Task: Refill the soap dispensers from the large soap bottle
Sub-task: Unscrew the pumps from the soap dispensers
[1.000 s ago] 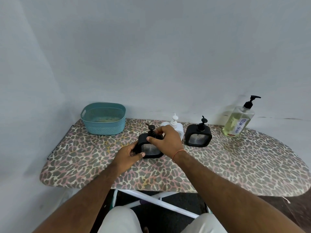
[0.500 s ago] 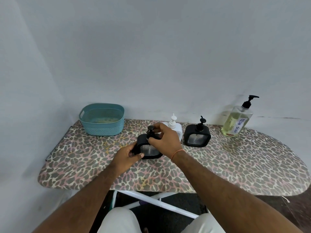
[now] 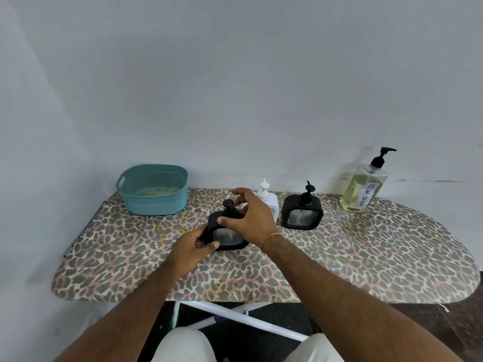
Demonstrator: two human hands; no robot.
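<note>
Your left hand (image 3: pixel 193 244) grips the lower left corner of the near black dispenser (image 3: pixel 227 231), thumb across its front, fingers curled behind. Your right hand (image 3: pixel 251 218) curls round the dispenser's top at the pump (image 3: pixel 228 205), thumb on the front edge. The dispenser stands on the leopard-print surface (image 3: pixel 366 257). Behind it stands a white dispenser (image 3: pixel 269 202), beside that a second black dispenser (image 3: pixel 302 211). The large soap bottle (image 3: pixel 364 186) stands well apart, far right. A teal basket (image 3: pixel 154 190) sits far left.
</note>
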